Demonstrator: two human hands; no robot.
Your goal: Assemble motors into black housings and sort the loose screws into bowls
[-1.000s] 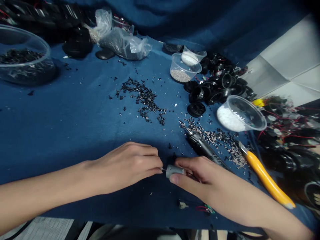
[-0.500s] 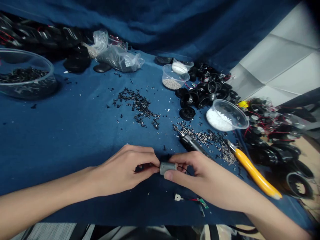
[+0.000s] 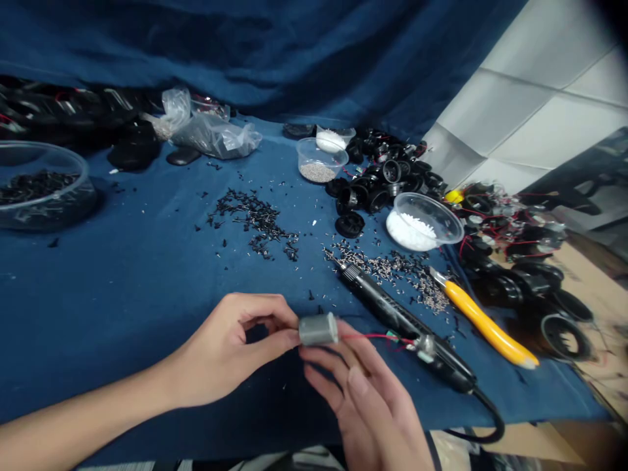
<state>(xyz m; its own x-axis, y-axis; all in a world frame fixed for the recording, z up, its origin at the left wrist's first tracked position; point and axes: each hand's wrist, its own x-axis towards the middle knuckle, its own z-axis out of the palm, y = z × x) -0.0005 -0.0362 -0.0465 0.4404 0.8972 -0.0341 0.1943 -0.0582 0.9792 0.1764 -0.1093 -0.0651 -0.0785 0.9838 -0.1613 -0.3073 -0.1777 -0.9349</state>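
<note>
My left hand (image 3: 245, 350) pinches the left end of a small grey motor (image 3: 318, 330) between thumb and fingertips, holding it above the cloth. From the motor's right end a red wire (image 3: 370, 336) runs right to a small part with a green circuit board (image 3: 424, 347), seen in front of the screwdriver. My right hand (image 3: 360, 386) is just below and beside the motor. Its fingers are stretched out and apart, close to the motor and the wire; whether a fingertip touches them I cannot tell.
An electric screwdriver (image 3: 392, 310) and a cutter with a yellow handle (image 3: 485, 324) lie at right. Loose screws (image 3: 255, 219) are scattered mid-table. Tubs with white pieces (image 3: 424, 222) and small grains (image 3: 321, 160) stand behind, near black round housings (image 3: 358, 196). A screw tub (image 3: 44, 186) stands left.
My right hand has let go of the motor and opened out below it. The red wire and small board, earlier lying low on the cloth, now stretch out to the right. The view has shifted.
</note>
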